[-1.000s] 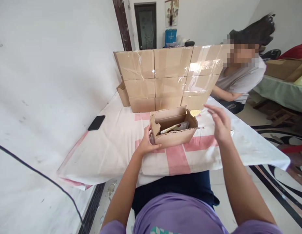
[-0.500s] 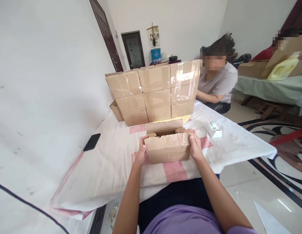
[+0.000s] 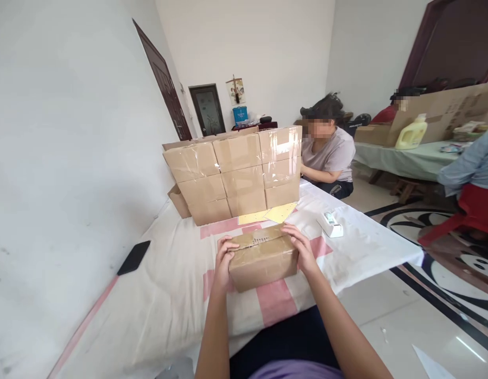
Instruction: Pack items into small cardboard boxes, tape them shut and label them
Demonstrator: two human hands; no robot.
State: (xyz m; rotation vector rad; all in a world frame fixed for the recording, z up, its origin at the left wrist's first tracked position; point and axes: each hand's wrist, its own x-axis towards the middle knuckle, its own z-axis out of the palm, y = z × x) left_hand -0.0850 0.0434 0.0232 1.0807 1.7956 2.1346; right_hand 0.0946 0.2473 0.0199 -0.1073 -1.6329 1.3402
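A small brown cardboard box (image 3: 263,266) rests on the cloth-covered table in front of me, its top flaps folded down and meeting along a seam. At the box's left end, my left hand (image 3: 225,255) is wrapped round the corner, fingers over the top. My right hand (image 3: 299,245) grips the right end the same way, fingertips on the top flap. Behind the box lie yellow printed sheets (image 3: 263,216). Further back rises a stack of taped cardboard boxes (image 3: 240,176).
A dark flat device (image 3: 134,258) lies near the left wall. To the right stands a white tape dispenser-like object (image 3: 331,225). A person (image 3: 326,152) sits beyond the stack. On another table are a yellow jug (image 3: 412,132) and large cardboard (image 3: 445,118).
The box's raised flaps have come down, so its opening is covered. Both hands have shifted onto the top edges. The view has tilted and turned to the right.
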